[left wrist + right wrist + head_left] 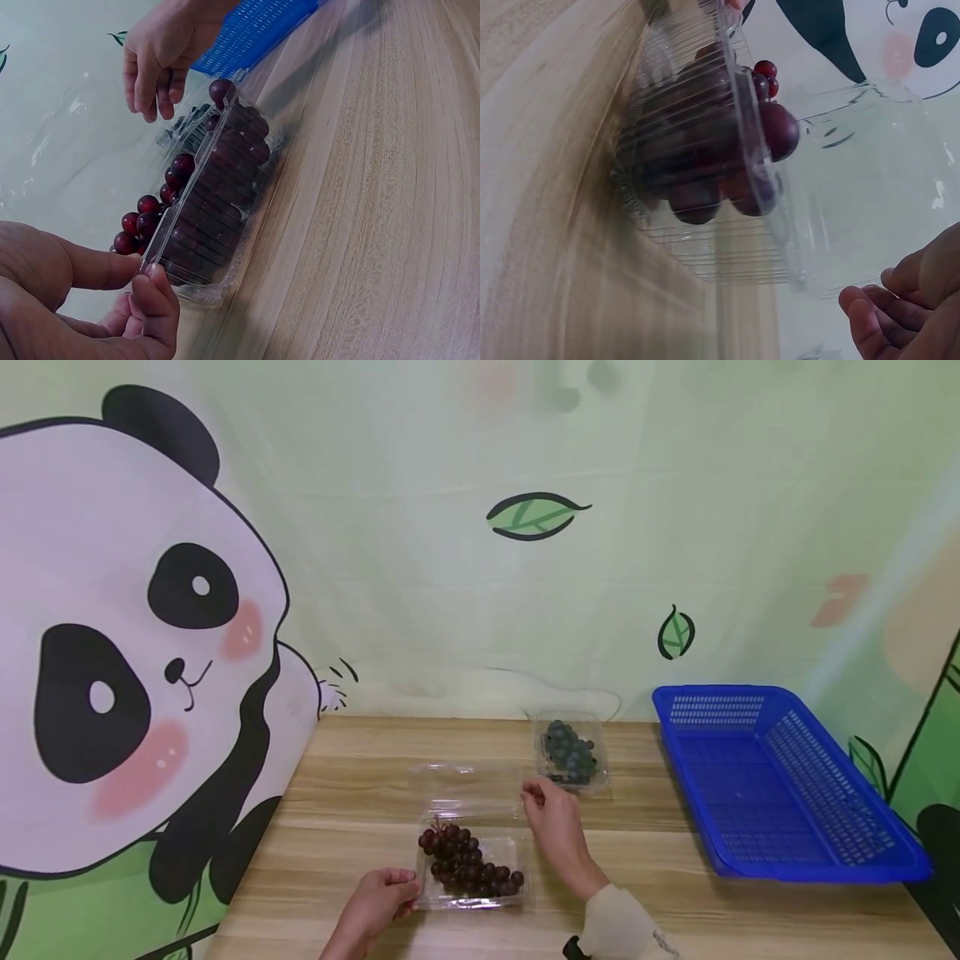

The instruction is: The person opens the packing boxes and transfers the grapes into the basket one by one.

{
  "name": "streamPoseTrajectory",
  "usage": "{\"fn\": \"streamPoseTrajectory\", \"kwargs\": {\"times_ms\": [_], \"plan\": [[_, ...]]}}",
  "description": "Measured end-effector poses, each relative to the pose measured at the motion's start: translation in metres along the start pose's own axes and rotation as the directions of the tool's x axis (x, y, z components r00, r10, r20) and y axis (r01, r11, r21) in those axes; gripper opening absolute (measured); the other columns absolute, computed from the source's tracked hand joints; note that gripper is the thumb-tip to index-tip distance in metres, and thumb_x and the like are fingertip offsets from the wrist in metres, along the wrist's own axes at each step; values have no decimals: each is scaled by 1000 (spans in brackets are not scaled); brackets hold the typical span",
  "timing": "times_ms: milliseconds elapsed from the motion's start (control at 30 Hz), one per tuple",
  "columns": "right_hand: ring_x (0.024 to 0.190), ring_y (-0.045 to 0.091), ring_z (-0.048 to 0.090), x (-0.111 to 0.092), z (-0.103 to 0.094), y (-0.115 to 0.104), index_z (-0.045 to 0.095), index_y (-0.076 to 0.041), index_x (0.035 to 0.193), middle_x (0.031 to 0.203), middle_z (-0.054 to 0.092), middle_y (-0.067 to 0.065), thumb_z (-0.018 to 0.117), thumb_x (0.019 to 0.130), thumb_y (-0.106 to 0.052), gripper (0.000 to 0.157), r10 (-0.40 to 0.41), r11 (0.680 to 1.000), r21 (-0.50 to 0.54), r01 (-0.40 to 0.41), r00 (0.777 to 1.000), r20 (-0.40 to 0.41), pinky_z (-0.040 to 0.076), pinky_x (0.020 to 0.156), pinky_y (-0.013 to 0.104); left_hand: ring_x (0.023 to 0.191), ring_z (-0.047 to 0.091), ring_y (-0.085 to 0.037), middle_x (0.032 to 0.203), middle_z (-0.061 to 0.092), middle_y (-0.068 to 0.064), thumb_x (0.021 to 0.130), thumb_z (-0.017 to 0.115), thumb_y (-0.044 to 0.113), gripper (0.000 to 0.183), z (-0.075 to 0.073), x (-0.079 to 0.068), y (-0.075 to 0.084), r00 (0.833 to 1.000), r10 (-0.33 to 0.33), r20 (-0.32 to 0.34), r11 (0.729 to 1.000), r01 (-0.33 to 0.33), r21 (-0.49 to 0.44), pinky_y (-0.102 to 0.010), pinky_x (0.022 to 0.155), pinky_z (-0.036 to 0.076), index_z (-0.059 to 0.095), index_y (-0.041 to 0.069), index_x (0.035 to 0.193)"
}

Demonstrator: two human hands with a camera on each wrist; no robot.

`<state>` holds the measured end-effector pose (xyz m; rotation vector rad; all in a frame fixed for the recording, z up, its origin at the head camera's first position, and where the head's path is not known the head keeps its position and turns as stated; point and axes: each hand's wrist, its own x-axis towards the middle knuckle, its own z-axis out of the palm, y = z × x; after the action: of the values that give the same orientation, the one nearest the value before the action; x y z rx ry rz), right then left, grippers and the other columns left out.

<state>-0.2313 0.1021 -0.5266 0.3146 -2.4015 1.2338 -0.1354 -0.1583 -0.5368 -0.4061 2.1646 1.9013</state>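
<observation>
A clear plastic clamshell box [472, 903] stands on the table with its lid [465, 789] raised at the back. Dark red grapes [468, 864] lie inside in a bunch, some rising above the rim in the left wrist view. My left hand [381, 897] pinches the box's left rim between thumb and fingers. At the lid's right edge is my right hand [558, 827], its thumb and curled fingers [866, 322] pinching that edge. Behind it sits a second clear box [606, 777] holding darker, bluish grapes [570, 752].
To the right lies a blue plastic basket [738, 852] with perforated sides. The wooden table [360, 752] meets a green printed backdrop [420, 610] at its back edge. A panda picture [187, 693] covers the backdrop's left side.
</observation>
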Motion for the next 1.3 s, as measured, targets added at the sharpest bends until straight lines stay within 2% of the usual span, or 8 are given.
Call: {"fn": "streamPoseTrajectory", "kwargs": {"times_ms": [433, 733, 933, 1067, 1167, 1200, 1300], "plan": [[73, 17, 67, 2, 10, 13, 73, 4, 100, 84, 72, 9, 69, 93, 4, 8, 98, 995, 29, -99, 994, 44, 55, 66, 30, 72, 62, -15, 88, 62, -13, 96, 62, -5, 20, 1, 1, 0, 1000, -11, -3, 1000, 11, -1, -22, 64, 52, 57, -20, 108], [78, 25, 71, 2, 15, 18, 73, 9, 103, 87, 74, 14, 70, 88, 8, 15, 99, 995, 3, -99, 995, 33, 59, 71, 40, 70, 61, -15, 88, 62, -12, 96, 61, -5, 21, 1, 3, -3, 1000, -11, -4, 1000, 11, -15, -21, 63, 52, 56, -21, 109], [67, 16, 59, 0, 19, 20, 73, 7, 99, 74, 67, 6, 67, 85, 9, 16, 99, 995, -14, -98, 995, 31, 54, 67, 37, 70, 61, -14, 88, 62, -13, 96, 61, -5, 22, 0, 2, -1, 1000, -4, -3, 1000, 4, -22, -21, 63, 52, 55, -21, 109], [68, 14, 57, -1, 21, 22, 74, 8, 101, 74, 65, 3, 68, 86, 6, 16, 133, 991, -22, -132, 990, 42, 54, 67, 37, 70, 61, -14, 88, 62, -14, 97, 61, -5, 22, 0, 2, 0, 1000, -19, -3, 1000, 19, -19, -21, 63, 51, 55, -21, 110], [63, 12, 50, -2, 22, 23, 70, 4, 89, 67, 56, -2, 68, 87, 5, 3, 168, 986, -28, -166, 984, 67, 48, 63, 32, 69, 61, -15, 88, 62, -14, 97, 61, -5, 21, 0, 2, 1, 1000, -25, -2, 1000, 25, -19, -22, 63, 52, 55, -21, 110], [61, 12, 46, -2, 23, 24, 67, 2, 83, 64, 50, -4, 68, 88, 5, 5, 175, 984, -29, -173, 981, 79, 44, 60, 30, 69, 61, -15, 88, 61, -14, 97, 61, -5, 21, 0, 2, 0, 1000, -23, -1, 1000, 23, -19, -22, 64, 52, 55, -21, 110], [56, 10, 39, -2, 24, 25, 53, -7, 70, 59, 38, -8, 67, 88, 4, 26, 178, 984, -35, -175, 979, 99, 35, 55, 27, 69, 60, -15, 88, 61, -13, 97, 61, -5, 21, 1, 2, 0, 1000, -13, -3, 1000, 13, -18, -23, 64, 52, 55, -21, 109]]}}
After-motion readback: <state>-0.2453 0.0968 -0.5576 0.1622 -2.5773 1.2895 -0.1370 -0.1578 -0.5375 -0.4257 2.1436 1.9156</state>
